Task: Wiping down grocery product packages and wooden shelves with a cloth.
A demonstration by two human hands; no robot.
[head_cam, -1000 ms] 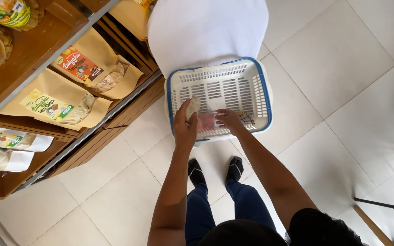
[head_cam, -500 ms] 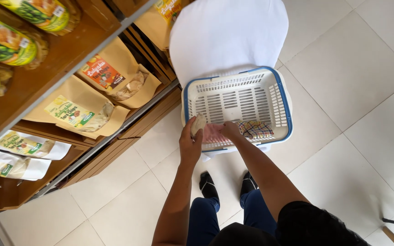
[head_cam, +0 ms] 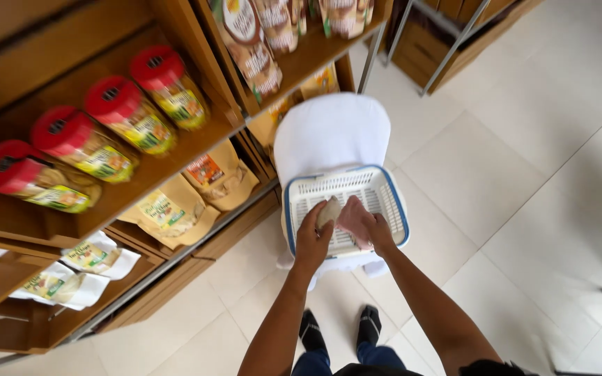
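Head view shows my left hand [head_cam: 313,240] closed around a pale pouch [head_cam: 327,212] over the basket [head_cam: 398,209], while my right hand [head_cam: 371,228] grips a pink packet [head_cam: 352,216], lifting it clear.
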